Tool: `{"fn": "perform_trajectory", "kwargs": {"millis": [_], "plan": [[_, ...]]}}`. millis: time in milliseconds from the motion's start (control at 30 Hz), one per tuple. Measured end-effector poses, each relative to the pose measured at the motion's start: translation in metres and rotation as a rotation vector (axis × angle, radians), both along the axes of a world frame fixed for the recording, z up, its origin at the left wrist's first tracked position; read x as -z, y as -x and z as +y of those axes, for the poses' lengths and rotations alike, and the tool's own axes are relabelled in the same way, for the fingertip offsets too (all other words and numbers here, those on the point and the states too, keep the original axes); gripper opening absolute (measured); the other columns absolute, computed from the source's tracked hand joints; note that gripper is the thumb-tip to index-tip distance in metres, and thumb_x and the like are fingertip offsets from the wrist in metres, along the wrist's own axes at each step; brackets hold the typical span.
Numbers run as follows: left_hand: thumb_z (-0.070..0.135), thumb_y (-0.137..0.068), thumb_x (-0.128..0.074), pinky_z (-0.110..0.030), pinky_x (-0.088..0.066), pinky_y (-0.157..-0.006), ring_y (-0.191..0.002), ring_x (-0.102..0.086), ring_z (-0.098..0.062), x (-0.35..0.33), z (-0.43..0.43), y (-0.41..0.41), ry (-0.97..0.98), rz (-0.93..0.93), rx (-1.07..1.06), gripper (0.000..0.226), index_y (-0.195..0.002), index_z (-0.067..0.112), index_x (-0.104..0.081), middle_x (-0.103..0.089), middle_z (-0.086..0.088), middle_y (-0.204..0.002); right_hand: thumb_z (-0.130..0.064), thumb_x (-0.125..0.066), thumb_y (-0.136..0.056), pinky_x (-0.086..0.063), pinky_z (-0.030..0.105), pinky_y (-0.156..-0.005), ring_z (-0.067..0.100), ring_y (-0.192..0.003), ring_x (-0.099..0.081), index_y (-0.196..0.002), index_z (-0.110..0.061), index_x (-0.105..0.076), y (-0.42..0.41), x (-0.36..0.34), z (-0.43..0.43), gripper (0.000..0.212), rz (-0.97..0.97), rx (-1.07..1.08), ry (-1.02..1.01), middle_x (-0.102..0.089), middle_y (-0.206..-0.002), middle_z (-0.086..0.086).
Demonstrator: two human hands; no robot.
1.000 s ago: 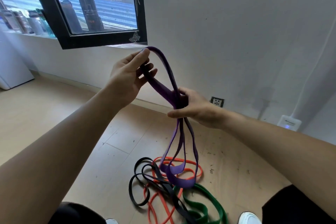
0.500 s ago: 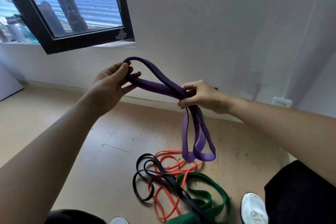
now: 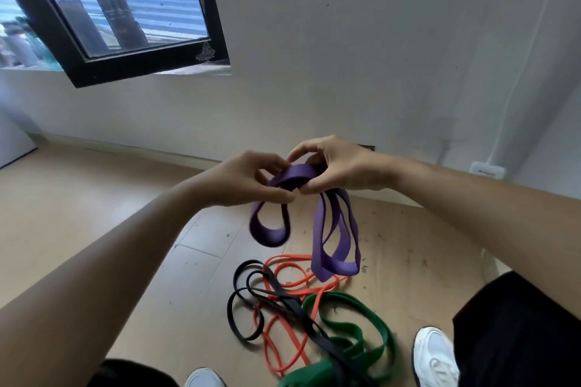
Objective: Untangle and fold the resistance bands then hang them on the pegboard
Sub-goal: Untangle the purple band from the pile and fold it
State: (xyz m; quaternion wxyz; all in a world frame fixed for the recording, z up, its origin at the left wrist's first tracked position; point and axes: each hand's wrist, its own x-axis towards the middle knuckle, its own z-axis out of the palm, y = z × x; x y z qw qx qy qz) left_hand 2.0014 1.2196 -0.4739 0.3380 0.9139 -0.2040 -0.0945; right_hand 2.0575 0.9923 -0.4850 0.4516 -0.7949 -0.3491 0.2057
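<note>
Head view: left hand and right hand pinch flat, looped purple band.

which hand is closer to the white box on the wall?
Right. The right hand is left of the white box; the left hand lies farther left, beyond it. Both grip the purple band.

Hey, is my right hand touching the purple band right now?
Touching. The head view shows the right hand with its fingers and thumb curled round the folded top of the purple band, pinching it.
</note>
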Motion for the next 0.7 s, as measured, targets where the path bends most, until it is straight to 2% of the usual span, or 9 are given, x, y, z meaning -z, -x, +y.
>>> {"fn": "perform_trajectory", "kwargs": {"millis": [133, 233, 300, 400, 467, 567, 633, 700], "plan": [[0.030, -0.084, -0.082, -0.026, -0.053, -0.068, -0.071, -0.065, -0.016, 0.006, -0.016, -0.003, -0.055, -0.099, 0.030, 0.024, -0.101, 0.017, -0.071, -0.069, -0.002, -0.081, -0.002, -0.078, -0.084, -0.060, 0.029, -0.077, 0.020, -0.084, -0.073, -0.132, -0.012, -0.051, 0.001, -0.002, 0.002, 0.056, -0.017, -0.027, 0.007, -0.075, -0.098, 0.012], [0.030, -0.084, -0.081, -0.035, -0.052, -0.068, -0.068, -0.064, -0.022, 0.004, -0.015, -0.007, -0.059, -0.143, 0.010, 0.020, -0.095, 0.016, -0.073, -0.069, -0.006, -0.075, 0.002, -0.076, -0.084, -0.056, 0.022, -0.070, 0.011, -0.077, -0.071, -0.128, -0.011, -0.052, 0.000, -0.001, -0.001, 0.053, -0.022, -0.024, 0.033, -0.074, -0.093, 0.005], [0.032, -0.084, -0.080, -0.034, -0.052, -0.067, -0.065, -0.062, -0.020, -0.001, -0.014, -0.007, -0.055, -0.160, 0.023, 0.021, -0.098, 0.017, -0.073, -0.069, -0.003, -0.073, 0.002, -0.076, -0.082, -0.057, 0.023, -0.071, 0.011, -0.079, -0.072, -0.123, -0.011, -0.055, -0.001, 0.004, -0.002, 0.048, -0.015, -0.018, 0.051, -0.073, -0.096, 0.005], [0.031, -0.086, -0.076, -0.028, -0.051, -0.066, -0.066, -0.063, -0.017, -0.005, -0.008, -0.006, -0.043, -0.167, 0.036, 0.024, -0.105, 0.017, -0.072, -0.069, -0.001, -0.076, -0.004, -0.077, -0.083, -0.061, 0.036, -0.084, 0.022, -0.091, -0.073, -0.115, -0.010, -0.064, -0.001, 0.017, -0.005, 0.035, -0.052, -0.051, 0.105, -0.072, -0.100, 0.010], [0.028, -0.087, -0.075, -0.023, -0.051, -0.068, -0.070, -0.064, -0.015, -0.005, -0.002, -0.004, -0.024, -0.158, 0.034, 0.024, -0.108, 0.016, -0.071, -0.069, 0.000, -0.079, -0.008, -0.077, -0.085, -0.061, 0.038, -0.089, 0.026, -0.095, -0.071, -0.113, -0.008, -0.067, -0.001, 0.025, -0.007, 0.030, -0.038, -0.058, 0.097, -0.071, -0.102, 0.013], [0.027, -0.087, -0.074, -0.024, -0.050, -0.072, -0.075, -0.064, -0.020, -0.007, 0.008, -0.004, 0.064, -0.135, 0.014, 0.021, -0.106, 0.016, -0.071, -0.070, -0.002, -0.081, -0.011, -0.076, -0.088, -0.059, 0.042, -0.094, 0.031, -0.101, -0.070, -0.116, -0.005, -0.069, -0.001, 0.030, -0.004, 0.030, 0.004, -0.019, 0.034, -0.070, -0.107, 0.019], [0.031, -0.086, -0.072, -0.025, -0.049, -0.072, -0.077, -0.063, -0.024, -0.010, 0.014, -0.003, 0.101, -0.125, -0.013, 0.024, -0.104, 0.016, -0.072, -0.069, -0.004, -0.082, -0.013, -0.074, -0.090, -0.059, 0.039, -0.093, 0.029, -0.098, -0.070, -0.117, -0.004, -0.069, -0.002, 0.026, -0.002, 0.029, 0.044, -0.014, -0.008, -0.069, -0.106, 0.019], [0.029, -0.087, -0.073, -0.027, -0.050, -0.075, -0.077, -0.064, -0.023, -0.012, 0.022, -0.004, 0.063, -0.110, -0.034, 0.017, -0.101, 0.018, -0.072, -0.069, -0.005, -0.082, -0.013, -0.071, -0.093, -0.058, 0.032, -0.088, 0.021, -0.092, -0.069, -0.120, -0.004, -0.068, -0.003, 0.021, -0.001, 0.028, 0.097, -0.024, -0.059, -0.068, -0.101, 0.012]]}}
